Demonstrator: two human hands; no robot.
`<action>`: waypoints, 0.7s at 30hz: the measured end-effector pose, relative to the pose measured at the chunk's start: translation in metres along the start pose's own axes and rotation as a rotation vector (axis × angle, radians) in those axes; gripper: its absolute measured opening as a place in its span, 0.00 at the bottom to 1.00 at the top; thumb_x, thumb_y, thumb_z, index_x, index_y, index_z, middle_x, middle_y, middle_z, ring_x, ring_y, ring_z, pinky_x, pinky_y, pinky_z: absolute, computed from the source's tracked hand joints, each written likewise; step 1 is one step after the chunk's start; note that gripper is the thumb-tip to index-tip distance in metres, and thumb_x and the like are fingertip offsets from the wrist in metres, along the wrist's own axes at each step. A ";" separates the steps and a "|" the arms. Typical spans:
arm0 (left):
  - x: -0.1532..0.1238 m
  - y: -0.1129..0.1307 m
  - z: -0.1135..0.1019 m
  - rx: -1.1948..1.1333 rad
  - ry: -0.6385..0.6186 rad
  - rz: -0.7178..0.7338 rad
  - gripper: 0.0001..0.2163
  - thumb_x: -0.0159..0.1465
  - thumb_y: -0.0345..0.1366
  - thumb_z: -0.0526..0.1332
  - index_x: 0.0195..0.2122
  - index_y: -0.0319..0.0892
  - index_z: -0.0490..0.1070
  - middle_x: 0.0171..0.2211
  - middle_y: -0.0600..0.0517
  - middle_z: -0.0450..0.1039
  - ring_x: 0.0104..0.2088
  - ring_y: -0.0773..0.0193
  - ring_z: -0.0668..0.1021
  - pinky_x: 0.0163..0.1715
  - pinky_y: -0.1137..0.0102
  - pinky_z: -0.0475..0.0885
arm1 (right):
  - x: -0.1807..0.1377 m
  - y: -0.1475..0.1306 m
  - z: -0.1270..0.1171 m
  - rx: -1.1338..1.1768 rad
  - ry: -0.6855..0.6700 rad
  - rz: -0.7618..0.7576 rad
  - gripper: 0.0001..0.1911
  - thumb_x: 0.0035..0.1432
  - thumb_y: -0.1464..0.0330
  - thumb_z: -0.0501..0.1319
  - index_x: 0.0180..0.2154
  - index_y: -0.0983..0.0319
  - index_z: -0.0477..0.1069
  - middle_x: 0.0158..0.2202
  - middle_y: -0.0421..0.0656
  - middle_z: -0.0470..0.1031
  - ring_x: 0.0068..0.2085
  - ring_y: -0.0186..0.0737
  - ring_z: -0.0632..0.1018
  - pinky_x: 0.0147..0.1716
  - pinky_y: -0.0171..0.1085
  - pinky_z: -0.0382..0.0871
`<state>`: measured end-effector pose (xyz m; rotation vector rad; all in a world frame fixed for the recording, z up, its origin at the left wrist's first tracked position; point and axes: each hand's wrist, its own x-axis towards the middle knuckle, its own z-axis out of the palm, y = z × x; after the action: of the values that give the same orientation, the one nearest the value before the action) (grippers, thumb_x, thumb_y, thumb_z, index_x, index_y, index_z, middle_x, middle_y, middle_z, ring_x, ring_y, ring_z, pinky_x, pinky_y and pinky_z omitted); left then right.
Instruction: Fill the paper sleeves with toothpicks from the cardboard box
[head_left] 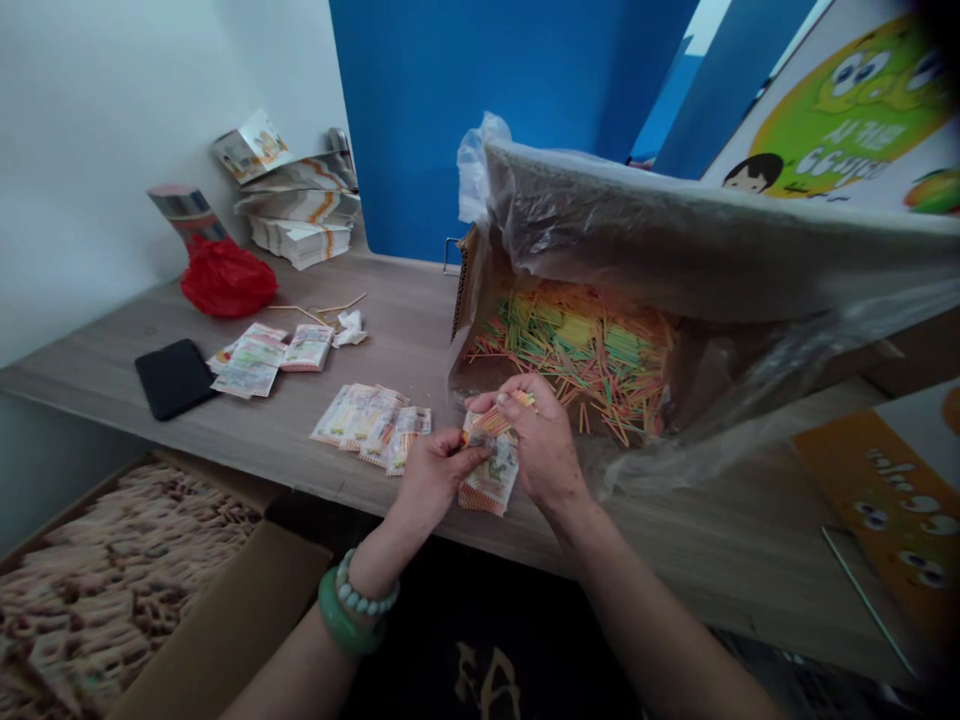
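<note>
My left hand pinches a small printed plastic packet by its edge. In my right hand is a small bundle of thin coloured sticks, slanting down to the packet. Whether the sticks' lower ends are inside it, I cannot tell. Under both hands lies a stack of flat printed packets by the table's front edge. Left of my left hand, several filled packets overlap in a row. Beyond my right hand a plastic-lined carton lies with its opening toward me, holding many loose coloured sticks.
On the table's left are a black phone, more packets, a red plastic bag and stacked folded cartons. A box full of packets stands below the table at left. A blue panel rises behind.
</note>
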<state>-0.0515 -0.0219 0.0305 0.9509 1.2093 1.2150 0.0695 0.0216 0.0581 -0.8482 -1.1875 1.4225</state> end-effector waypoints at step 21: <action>0.003 -0.001 0.002 -0.008 -0.083 0.057 0.11 0.55 0.43 0.69 0.24 0.40 0.75 0.22 0.55 0.68 0.26 0.67 0.68 0.28 0.71 0.62 | 0.005 0.004 -0.010 -0.155 -0.217 0.217 0.05 0.50 0.67 0.61 0.29 0.58 0.65 0.43 0.44 0.81 0.41 0.43 0.79 0.41 0.42 0.69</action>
<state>-0.0492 -0.0194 0.0293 1.0264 1.1181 1.2129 0.0774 0.0289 0.0524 -0.9720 -1.4179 1.6467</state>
